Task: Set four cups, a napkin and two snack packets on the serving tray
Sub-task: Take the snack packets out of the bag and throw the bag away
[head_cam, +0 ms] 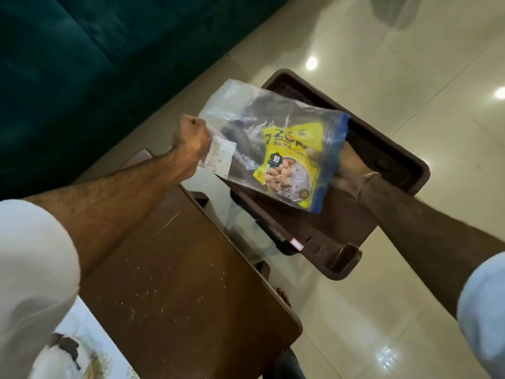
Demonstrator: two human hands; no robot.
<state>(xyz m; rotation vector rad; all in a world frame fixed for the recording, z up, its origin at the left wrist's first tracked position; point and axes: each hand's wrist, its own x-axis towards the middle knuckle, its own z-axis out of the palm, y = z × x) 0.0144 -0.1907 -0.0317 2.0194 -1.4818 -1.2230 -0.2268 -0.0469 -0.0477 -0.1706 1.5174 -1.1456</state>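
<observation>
A clear zip bag [246, 110] with a blue seal hangs in the air above the dark brown serving tray [393, 149]. Inside the bag lies a yellow snack packet [287, 165] printed with nuts. My left hand [192, 138] is a closed fist on the bag's left edge, together with a small white speckled paper [220, 157]. My right hand [349, 165] sits behind the bag's sealed end, seen mostly through the plastic; its fingers appear to hold that end. The tray overhangs the table's far end. No cups are visible.
A brown wooden table [175, 269] with a glass panel [246, 231] stands below my arms. A dark teal sofa [82, 50] fills the upper left. Glossy cream floor tiles [410, 64] surround the table. A white patterned cloth [82, 351] lies at the lower left.
</observation>
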